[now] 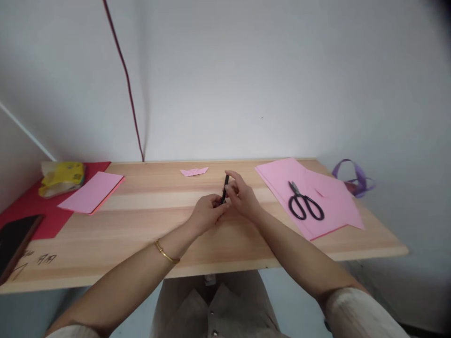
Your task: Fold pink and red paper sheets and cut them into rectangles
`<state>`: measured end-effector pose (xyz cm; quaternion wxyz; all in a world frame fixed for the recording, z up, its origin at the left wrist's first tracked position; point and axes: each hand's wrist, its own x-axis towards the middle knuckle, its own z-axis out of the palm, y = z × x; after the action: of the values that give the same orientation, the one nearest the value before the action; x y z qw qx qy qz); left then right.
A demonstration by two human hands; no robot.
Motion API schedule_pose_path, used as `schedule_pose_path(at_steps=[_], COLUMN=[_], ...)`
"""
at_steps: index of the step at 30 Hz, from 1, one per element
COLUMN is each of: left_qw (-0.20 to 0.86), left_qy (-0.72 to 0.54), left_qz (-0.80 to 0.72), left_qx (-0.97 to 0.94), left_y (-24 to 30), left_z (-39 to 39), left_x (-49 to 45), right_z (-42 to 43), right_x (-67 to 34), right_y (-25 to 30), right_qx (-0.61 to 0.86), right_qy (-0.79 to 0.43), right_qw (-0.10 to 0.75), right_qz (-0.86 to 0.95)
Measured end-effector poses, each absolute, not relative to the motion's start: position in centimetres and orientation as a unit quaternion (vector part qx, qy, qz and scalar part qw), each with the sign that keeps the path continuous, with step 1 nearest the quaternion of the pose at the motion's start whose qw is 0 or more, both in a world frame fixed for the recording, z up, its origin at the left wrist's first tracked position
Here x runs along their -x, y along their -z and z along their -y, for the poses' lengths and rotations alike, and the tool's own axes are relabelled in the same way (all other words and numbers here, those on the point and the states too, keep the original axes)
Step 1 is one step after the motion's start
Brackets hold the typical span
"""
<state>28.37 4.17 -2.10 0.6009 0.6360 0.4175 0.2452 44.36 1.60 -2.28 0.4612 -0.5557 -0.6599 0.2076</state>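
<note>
Both my hands meet over the middle of the wooden table (148,234). A thin black pen (225,184) stands nearly upright between them. My right hand (243,196) pinches its upper part with thumb and fingers. My left hand (206,213), with a gold bangle on the wrist, is closed around the pen's lower end. A small folded pink paper piece (194,172) lies just beyond the hands near the wall.
Black scissors (305,203) lie on a stack of pink sheets (334,206) at the right. A purple ribbon (354,176) sits past them. At the left are a pink sheet (90,191), red paper (42,206), a yellow packet (61,177) and a dark tablet (14,239).
</note>
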Motion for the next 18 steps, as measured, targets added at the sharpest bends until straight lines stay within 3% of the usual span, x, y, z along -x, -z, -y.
schedule_pose_path(at_steps=[3, 7, 10, 13, 15, 18], left_qw=[0.541, 0.538, 0.57, 0.676, 0.723, 0.732], left_qy=[-0.223, -0.201, -0.181, -0.196, -0.209, -0.217], left_qz=[-0.415, -0.384, -0.337, -0.378, -0.437, -0.482], left_qx=[-0.697, -0.723, -0.727, -0.601, -0.492, -0.43], left_y=[1.5, 0.5, 0.0, -0.1, 0.0, 0.1], left_z=[-4.2, -3.2, -2.6, -3.6, -5.3, -8.2], left_x=[-28.5, -30.7, -33.5, -36.2, -37.9, -40.5], right_z=[-0.1, 2.1, 3.2, 4.3, 5.2, 6.6], right_x=[-44.7, -45.8, -48.8, -54.1, -57.9, -61.6], right_y=[0.1, -1.1, -0.8, -0.7, -0.7, 0.1], right_qx=[0.589, 0.599, 0.627, 0.694, 0.781, 0.874], right_qy=[-0.17, -0.227, -0.231, -0.111, -0.017, -0.013], right_qw=[0.409, 0.375, 0.391, 0.377, 0.272, 0.132], right_qz=[0.676, 0.67, 0.633, 0.603, 0.562, 0.468])
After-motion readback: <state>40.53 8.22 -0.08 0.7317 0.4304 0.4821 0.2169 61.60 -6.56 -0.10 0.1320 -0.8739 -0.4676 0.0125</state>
